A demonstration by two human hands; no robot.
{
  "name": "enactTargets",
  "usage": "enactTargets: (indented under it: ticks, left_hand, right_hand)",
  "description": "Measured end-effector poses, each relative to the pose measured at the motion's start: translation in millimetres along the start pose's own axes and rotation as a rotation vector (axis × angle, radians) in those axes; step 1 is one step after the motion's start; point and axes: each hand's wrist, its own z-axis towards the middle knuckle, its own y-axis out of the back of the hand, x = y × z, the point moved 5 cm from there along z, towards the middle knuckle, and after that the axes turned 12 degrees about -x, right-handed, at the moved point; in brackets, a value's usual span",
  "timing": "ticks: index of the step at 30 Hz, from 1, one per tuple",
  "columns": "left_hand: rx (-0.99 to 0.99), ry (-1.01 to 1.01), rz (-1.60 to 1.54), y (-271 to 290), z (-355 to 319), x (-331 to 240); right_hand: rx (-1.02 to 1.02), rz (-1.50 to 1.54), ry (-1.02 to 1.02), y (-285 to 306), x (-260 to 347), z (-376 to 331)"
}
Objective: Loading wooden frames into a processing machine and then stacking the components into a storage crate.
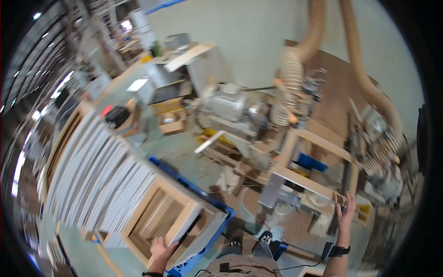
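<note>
My left hand (162, 251) is at the near rail of a wooden frame (184, 207), its fingers closed over the edge. That frame lies at the near end of a long row of stacked frames with pale edges (99, 168). Out to the right, my right hand (346, 214) is raised, thumb and fingers apart, beside a brown-and-black patterned piece (339, 199). Just beyond it, another rectangular wooden frame (323, 142) rests on a machine, its near rail (304, 181) whitish. Motion blur softens both hands.
A grey motor (226, 102) and ribbed dust hoses (357, 55) stand beyond the machine. A blue pallet (214, 203) lies under the stack. Cardboard boxes (171, 121) sit on the floor farther back. Sawdust and wood scraps lie around the machine's base, close to my feet.
</note>
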Motion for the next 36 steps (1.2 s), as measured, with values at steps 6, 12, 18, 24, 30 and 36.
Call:
enactTargets:
  ticks: [6, 12, 18, 24, 30, 36]
  left_hand:
    - [-0.026, -0.312, 0.206, 23, 16, -3]
    - [-0.064, -0.632, 0.271, 33, 43, -90]
    - [-0.208, -1.183, -0.317, 58, 19, -292]
    - [-0.038, -1.340, -0.738, 64, -34, -482]
    - [0.038, -1.479, -0.386, -37, -40, -605]
    - [0.251, -1.583, -0.276, -30, -59, -562]
  right_hand:
    - [-0.621, 0.079, -0.841, 82, -206, -195]
    - [-0.572, -0.260, -1.806, 47, -269, -432]
    - [-0.527, -0.319, -1.911, 21, -265, -470]
    - [-1.125, 0.307, -1.405, 75, -197, -392]
    - [-0.853, 0.442, -0.929, 141, -59, -266]
    - [-0.130, 0.034, -0.401, 167, 0, -94]
